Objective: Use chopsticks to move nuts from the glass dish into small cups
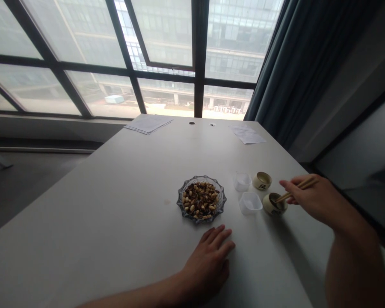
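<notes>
My left hand (207, 265) lies flat on the white table (99, 205), fingers apart, just below a cut-glass dish (183, 209) heaped with mixed nuts and seeds (200, 199). It holds nothing and stands close to the dish's front rim. My right hand (311, 199) grips wooden chopsticks (297, 189), whose tips dip into a small cream cup (273, 207) with dark contents. A second cream cup (262, 180) with a dark logo stands just behind it. Two small clear plastic containers (242, 182) (250, 202) sit between the dish and the cups.
Loose sheets of paper (148, 124) (247, 134) lie at the table's far edge, which meets a large dark-framed window (167, 92). A dark blue curtain (295, 55) hangs at the right. The table's right edge runs close to my right forearm.
</notes>
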The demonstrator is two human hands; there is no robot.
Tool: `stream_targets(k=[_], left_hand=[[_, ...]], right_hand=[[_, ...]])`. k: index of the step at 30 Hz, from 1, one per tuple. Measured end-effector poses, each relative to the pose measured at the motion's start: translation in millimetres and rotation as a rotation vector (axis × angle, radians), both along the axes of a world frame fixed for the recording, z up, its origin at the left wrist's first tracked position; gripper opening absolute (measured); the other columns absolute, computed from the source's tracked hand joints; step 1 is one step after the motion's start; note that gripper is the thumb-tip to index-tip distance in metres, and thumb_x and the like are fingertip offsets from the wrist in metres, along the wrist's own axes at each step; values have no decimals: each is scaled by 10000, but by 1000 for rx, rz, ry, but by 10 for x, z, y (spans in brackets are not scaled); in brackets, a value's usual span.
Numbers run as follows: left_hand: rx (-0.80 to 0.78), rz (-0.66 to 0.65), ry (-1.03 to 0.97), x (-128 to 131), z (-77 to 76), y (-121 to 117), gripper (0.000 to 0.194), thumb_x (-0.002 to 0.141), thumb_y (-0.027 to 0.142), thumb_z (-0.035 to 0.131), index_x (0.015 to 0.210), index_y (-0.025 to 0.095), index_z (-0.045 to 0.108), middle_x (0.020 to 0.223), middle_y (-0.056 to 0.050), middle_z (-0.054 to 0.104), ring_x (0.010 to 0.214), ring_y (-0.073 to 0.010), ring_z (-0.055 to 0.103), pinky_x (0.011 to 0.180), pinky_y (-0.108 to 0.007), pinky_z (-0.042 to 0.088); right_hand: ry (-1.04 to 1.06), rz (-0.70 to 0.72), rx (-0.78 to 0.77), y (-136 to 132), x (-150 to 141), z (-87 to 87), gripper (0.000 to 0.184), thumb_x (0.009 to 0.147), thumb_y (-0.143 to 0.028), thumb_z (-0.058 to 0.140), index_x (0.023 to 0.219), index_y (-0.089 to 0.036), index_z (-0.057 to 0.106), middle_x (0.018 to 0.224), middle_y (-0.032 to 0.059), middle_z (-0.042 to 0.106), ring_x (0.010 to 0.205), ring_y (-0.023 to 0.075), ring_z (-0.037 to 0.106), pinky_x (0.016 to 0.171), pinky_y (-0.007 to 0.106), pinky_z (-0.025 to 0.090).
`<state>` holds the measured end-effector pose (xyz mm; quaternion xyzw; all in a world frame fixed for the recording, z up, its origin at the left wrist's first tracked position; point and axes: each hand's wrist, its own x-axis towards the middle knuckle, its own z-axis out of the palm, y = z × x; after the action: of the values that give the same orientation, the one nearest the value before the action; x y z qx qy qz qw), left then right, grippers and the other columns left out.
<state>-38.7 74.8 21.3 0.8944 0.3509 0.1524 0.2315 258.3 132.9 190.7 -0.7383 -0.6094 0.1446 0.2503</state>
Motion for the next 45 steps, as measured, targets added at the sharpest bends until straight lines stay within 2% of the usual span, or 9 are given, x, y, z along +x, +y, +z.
stream_targets(k=[7,10,12,14,18,20,24,32,45], left_hand=[[9,4,-8,-7,-16,-9,546,796,84,595,1314,252,568,1599,-50,446,1519,-279,318,1247,-488,256],[9,2,-10,-8,-21,2,544,796,88,600,1313,252,570,1601,-50,444,1520,-281,316,1247,-485,255],[10,-2,-16,-10,-31,4,530,807,97,601,1313,252,570,1600,-50,446,1519,-280,316,1247,-482,255],[11,-3,-21,-12,-40,2,522,817,105,602,1315,255,567,1600,-49,446,1518,-280,317,1248,-481,251],[22,3,-34,-15,-41,-4,521,821,119,616,1318,262,556,1599,-40,444,1517,-276,315,1254,-466,234],[37,5,-44,-15,-30,-8,510,834,126,619,1321,264,552,1585,-36,457,1510,-270,320,1258,-453,224],[65,8,-62,-9,1,-13,430,849,149,642,1262,248,574,1533,-49,496,1450,-273,388,1259,-438,216],[75,-7,-86,-15,55,-3,386,872,173,664,1245,233,585,1473,-59,527,1368,-265,441,1248,-406,229],[54,-9,-92,-26,77,-2,334,894,204,678,1219,223,606,1422,-57,561,1349,-262,456,1229,-380,247]], right_hand=[[22,-48,54,-13,-62,50,366,911,-533,658,787,-206,764,690,58,780,674,261,774,561,295,545],[8,-86,185,-116,-126,118,375,923,-549,656,834,-207,781,716,66,784,685,262,773,573,304,554],[78,-54,277,-187,-228,154,374,919,-561,675,854,-211,788,740,68,788,691,252,771,574,296,558],[200,83,316,-237,-377,160,340,929,-534,689,868,-217,794,767,62,790,693,229,763,589,283,563],[346,553,282,-244,-728,61,253,986,-387,667,834,-219,781,802,43,772,709,177,723,652,266,546],[363,734,237,-216,-889,-21,219,993,-338,666,846,-214,769,853,43,763,764,170,711,690,265,533],[371,905,134,-152,-1117,-171,173,999,-307,662,908,-194,755,917,51,735,830,166,688,751,276,520],[346,947,61,-91,-1228,-299,225,1015,-326,635,887,-175,742,876,50,682,776,159,645,715,286,488],[396,933,45,-51,-1307,-404,226,1005,-321,645,872,-169,748,871,60,714,771,160,654,713,277,492]])
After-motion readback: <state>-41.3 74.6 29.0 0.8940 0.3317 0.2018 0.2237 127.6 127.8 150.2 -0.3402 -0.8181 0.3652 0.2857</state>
